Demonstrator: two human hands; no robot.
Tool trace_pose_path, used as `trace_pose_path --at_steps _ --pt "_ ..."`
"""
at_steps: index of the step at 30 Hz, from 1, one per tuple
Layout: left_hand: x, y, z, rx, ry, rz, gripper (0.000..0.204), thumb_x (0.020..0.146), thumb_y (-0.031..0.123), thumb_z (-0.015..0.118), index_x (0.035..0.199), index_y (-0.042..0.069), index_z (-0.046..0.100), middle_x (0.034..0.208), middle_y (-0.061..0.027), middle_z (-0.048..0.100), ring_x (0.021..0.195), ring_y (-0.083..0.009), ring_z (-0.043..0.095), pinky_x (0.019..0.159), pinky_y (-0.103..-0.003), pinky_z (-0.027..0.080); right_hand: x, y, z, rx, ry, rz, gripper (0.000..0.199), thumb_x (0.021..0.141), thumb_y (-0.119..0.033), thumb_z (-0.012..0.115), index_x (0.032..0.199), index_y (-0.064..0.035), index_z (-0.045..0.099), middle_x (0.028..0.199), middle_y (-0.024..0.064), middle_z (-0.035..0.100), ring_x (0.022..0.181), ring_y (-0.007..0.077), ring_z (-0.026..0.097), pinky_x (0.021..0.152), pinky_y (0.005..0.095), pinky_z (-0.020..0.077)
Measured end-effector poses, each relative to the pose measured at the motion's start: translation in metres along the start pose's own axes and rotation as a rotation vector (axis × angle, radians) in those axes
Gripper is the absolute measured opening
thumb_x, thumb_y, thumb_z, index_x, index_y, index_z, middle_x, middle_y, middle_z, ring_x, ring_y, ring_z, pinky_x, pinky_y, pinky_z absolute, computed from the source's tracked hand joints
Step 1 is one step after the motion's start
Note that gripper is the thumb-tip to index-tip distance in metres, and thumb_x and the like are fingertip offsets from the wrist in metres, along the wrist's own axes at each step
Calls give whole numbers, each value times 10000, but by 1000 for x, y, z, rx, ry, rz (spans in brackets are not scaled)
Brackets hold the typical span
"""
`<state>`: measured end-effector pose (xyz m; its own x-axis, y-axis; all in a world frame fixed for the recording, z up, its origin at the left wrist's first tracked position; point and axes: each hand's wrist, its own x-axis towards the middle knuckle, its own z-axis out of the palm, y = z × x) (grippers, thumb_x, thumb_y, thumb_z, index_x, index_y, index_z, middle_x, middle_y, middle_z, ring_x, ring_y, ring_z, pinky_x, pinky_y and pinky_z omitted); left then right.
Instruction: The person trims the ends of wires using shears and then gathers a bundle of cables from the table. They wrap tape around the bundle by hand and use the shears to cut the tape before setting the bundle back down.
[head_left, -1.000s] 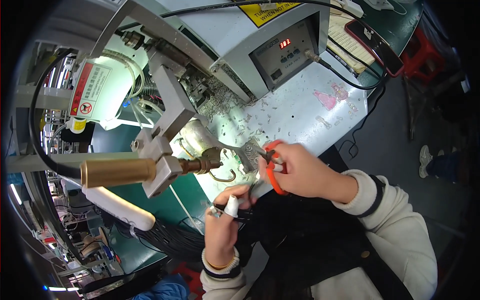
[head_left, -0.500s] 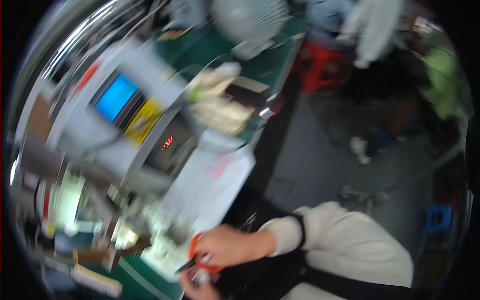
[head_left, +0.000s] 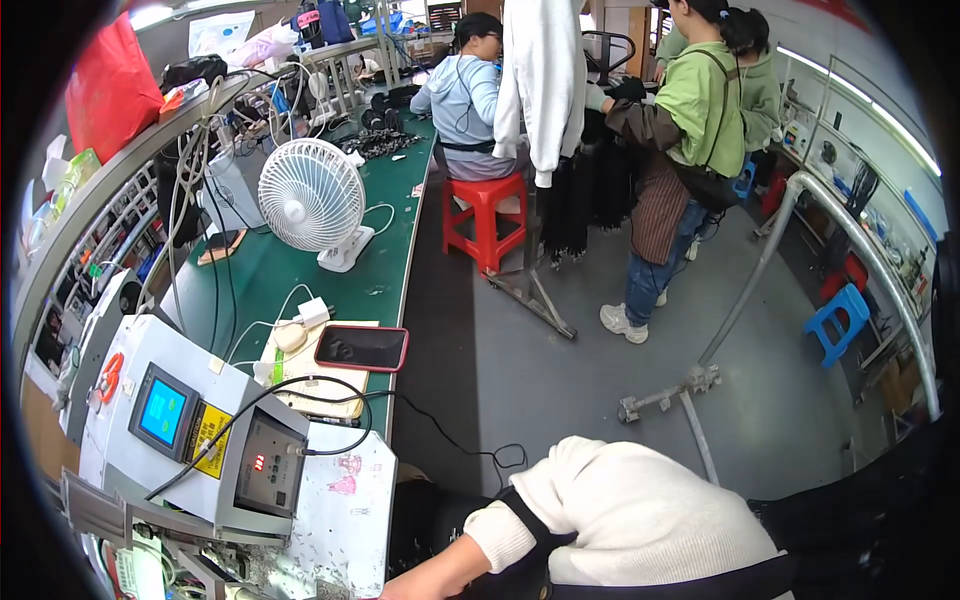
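Only part of my right hand (head_left: 408, 586) shows at the bottom edge. Its fingers fall outside the picture, so what it holds is hidden. The forearm comes out of a cream sleeve (head_left: 650, 515) with a black band. Nearest to the hand is the corner of a white worktop (head_left: 345, 520) scattered with small dark bits. My left hand is out of sight. Beyond the worktop stands a grey-white machine (head_left: 200, 375) with a small blue screen, a yellow label and a lit red display. A looped orange object (head_left: 110, 378) is on its left side.
A green table (head_left: 300, 265) carries a white fan (head_left: 312, 200), a red-edged phone (head_left: 362, 347) and a charger (head_left: 314, 311). Black cable crosses the machine. A metal pipe frame (head_left: 770, 240) stands right. One person sits on a red stool (head_left: 485, 222); others stand nearby in green tops.
The view has swung up and steadied. Orange-handled scissors, earlier in my right hand, are no longer visible. My left hand has left the picture, and my right hand is mostly cut off.
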<state>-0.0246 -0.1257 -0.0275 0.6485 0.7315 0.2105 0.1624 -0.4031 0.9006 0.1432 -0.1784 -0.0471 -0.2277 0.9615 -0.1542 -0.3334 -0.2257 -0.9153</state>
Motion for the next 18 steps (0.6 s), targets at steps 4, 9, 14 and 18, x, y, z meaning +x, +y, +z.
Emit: trace_pose_path --at_steps 4,9,14,18 --pt "4 -2 -14 -479 -185 -411 225 802 213 601 908 33 520 782 -64 532 659 -154 490 612 -253 425 -8 -12 5 -1592 259 -1024 191 705 -294 587 637 -120 546 611 33 536 530 199 532 442 290 412" --pt "6 27 -11 -379 -132 -568 236 811 216 574 955 42 506 856 -81 544 743 -183 518 681 -301 440 -10 -27 -3 -1483 164 -936 193 723 -301 557 615 -142 534 616 6 524 547 180 538 461 295 424" --pt "9 27 -12 -398 -122 -575 218 821 212 552 940 32 519 892 -91 545 780 -196 521 701 -317 442 -10 -28 2 -1545 166 -1014 163 733 -274 542 639 -142 554 628 4 536 564 170 542 482 291 433" --pt "14 37 -11 -248 -89 -557 191 814 177 566 910 18 525 862 -95 543 753 -184 512 674 -311 439 -9 -26 8 -1584 288 -962 153 724 -269 548 647 -138 561 634 3 542 572 169 545 487 289 435"
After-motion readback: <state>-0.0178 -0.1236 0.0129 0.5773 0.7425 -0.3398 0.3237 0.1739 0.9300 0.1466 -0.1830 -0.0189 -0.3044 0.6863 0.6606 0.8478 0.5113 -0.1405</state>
